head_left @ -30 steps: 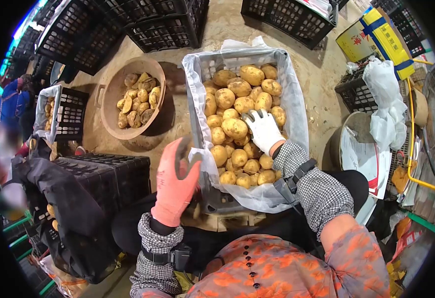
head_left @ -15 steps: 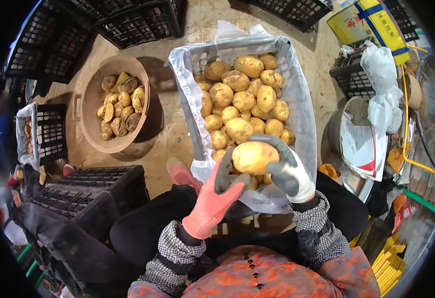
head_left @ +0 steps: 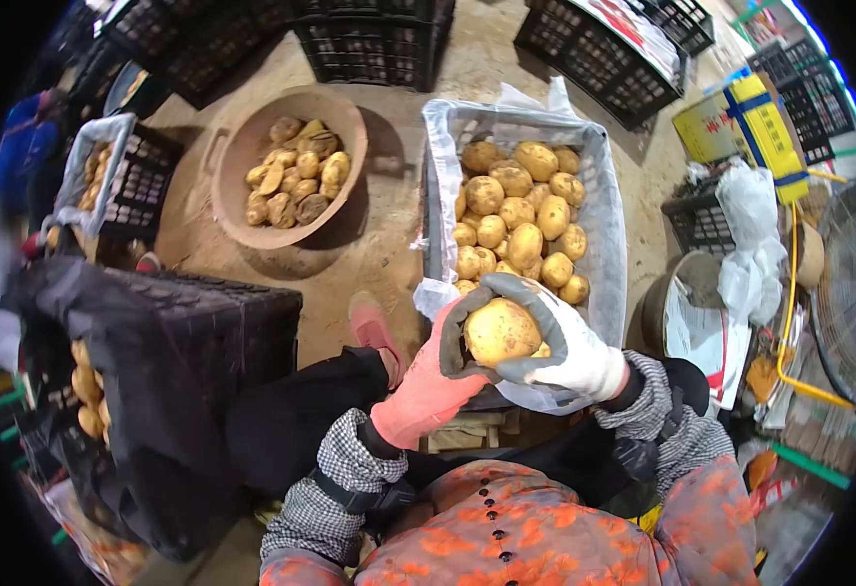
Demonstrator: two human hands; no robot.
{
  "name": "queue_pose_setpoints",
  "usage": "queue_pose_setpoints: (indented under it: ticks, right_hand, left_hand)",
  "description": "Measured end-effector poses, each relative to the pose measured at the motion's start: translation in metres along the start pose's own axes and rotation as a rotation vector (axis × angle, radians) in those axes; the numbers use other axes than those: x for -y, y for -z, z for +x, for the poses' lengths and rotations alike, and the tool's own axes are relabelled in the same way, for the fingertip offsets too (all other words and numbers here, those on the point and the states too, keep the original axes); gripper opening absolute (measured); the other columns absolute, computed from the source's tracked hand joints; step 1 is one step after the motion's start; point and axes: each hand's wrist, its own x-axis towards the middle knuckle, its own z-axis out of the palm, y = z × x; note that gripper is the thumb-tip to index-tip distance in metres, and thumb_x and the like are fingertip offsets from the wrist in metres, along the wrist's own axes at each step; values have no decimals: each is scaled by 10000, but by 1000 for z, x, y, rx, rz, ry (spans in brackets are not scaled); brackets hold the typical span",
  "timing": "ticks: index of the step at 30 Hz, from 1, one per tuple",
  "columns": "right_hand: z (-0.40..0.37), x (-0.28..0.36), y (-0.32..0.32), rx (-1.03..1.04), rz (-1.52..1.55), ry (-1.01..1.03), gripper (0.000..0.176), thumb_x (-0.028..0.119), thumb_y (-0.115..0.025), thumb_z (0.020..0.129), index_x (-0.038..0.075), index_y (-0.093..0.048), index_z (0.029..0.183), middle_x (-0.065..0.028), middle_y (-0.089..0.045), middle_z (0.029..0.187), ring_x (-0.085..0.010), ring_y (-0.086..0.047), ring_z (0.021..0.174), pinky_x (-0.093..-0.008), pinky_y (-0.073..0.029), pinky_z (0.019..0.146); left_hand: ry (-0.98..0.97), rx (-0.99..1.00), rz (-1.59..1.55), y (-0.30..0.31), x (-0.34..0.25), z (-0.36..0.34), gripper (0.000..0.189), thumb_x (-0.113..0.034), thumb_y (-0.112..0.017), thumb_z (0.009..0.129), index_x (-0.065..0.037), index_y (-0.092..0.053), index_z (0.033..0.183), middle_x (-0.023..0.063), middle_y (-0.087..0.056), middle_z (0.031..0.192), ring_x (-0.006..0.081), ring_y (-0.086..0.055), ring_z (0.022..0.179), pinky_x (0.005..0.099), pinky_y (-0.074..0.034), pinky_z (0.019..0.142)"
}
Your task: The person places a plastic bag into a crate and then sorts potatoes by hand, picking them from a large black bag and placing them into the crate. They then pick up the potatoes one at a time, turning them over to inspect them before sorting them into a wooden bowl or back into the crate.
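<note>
A large yellow potato (head_left: 502, 333) with small dark specks is held between my two gloved hands, over the near end of a lined crate. My left hand (head_left: 428, 376), in a pink glove with a grey palm, wraps its left side. Around its right side and top curls my right hand (head_left: 569, 342), in a white and grey glove. Below and beyond them, the crate (head_left: 599, 230) has a whitish plastic liner and holds many potatoes (head_left: 524, 245), some with brown soil on their skins. My hands hide the potatoes at its near end.
Left of the crate, a brown basin (head_left: 237, 210) holds darker, damaged-looking potatoes. Black crates (head_left: 374, 49) stand at the back; another stack (head_left: 223, 322) is at my left. On the right are a yellow box (head_left: 740, 127), a bucket (head_left: 657, 303) and a fan (head_left: 848, 244).
The view has swung left, so the crate and basin appear further right. The potato has been turned in my hands and shows a rounder face; both hands now close more fully around it.
</note>
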Motion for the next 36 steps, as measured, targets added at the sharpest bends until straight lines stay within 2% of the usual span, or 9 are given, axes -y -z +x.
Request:
queue_pose_setpoints:
  ticks: [4, 9, 13, 17, 18, 19, 25, 29, 36]
  right_hand:
    - [-10, -27, 4, -48, -470, 244, 590, 182, -656, 839, 21, -442, 1364, -191, -579, 1189, -315, -565, 1127, -362, -411, 1005]
    - [-22, -4, 27, -296, 347, -183, 470, 363, -460, 999, -7, -504, 1285, -125, -628, 1120, -173, -632, 860, -295, -514, 794]
    - [-33, -10, 46, -246, 539, 26, 541, 433, -396, 1013, -20, -490, 1294, -142, -587, 1211, -187, -605, 994, -315, -475, 901]
    - [-45, 5, 19, -16, -43, 349, 667, 512, -540, 911, -27, -501, 1302, -182, -560, 1263, -273, -522, 1190, -392, -367, 1043]
    - [-45, -2, 12, 71, -305, 419, 649, 487, -570, 896, -16, -515, 1302, -176, -566, 1270, -285, -543, 1164, -402, -382, 1026]
    - [-44, 16, -1, 116, -164, 349, 599, 462, -566, 905, -18, -545, 1263, -180, -579, 1252, -288, -562, 1139, -399, -402, 1002]
    - [-31, -21, 33, -329, 19, 125, 426, 359, -513, 975, -23, -610, 1136, -103, -660, 1037, -202, -633, 919, -327, -493, 852]
    - [-27, -44, 65, -545, 226, 48, 435, 354, -529, 972, -25, -599, 1175, -104, -653, 1077, -186, -631, 950, -330, -502, 875]
    - [-21, -79, 94, -574, -255, -63, 285, 136, -548, 869, -3, -638, 1102, -96, -655, 1045, -158, -615, 930, -284, -487, 844]
  left_hand:
    - [-177, 19, 548, -2, 16, -4, 834, 79, -652, 729, -56, -267, 1457, 88, -398, 1410, 225, -407, 1308, 329, -341, 1084]
    - [-43, 139, 70, -19, 13, -8, 889, 91, -695, 674, -99, -297, 1445, 79, -430, 1384, 215, -454, 1274, 321, -432, 1006]
    - [-3, 36, -190, -31, 17, -22, 888, 98, -691, 662, -106, -311, 1439, 115, -437, 1399, 280, -517, 1233, 365, -477, 993]
    - [38, 28, -410, -35, 28, -44, 722, 86, -679, 736, -62, -408, 1388, 147, -519, 1336, 289, -509, 1250, 372, -453, 1018]
    - [-247, 99, 329, -6, 59, -58, 581, -36, -614, 862, 7, -386, 1395, 137, -554, 1295, 242, -577, 1153, 374, -483, 983]
    - [64, -57, -127, 37, 118, -58, 572, -60, -602, 895, -26, -370, 1416, 112, -532, 1327, 209, -556, 1172, 367, -477, 975]
    - [-487, -368, 253, -23, -50, -148, 621, -51, -777, 713, -95, -488, 1261, 63, -529, 1217, 190, -528, 1110, 300, -442, 955]
    - [-974, -1311, 1248, 13, -147, -211, 503, -88, -637, 863, -44, -456, 1331, 127, -510, 1280, 235, -519, 1151, 338, -428, 984]
    - [-1162, -1177, 1128, 16, -155, -179, 311, -66, -488, 941, 50, -547, 1223, 157, -575, 1251, 217, -555, 1147, 344, -415, 1012]
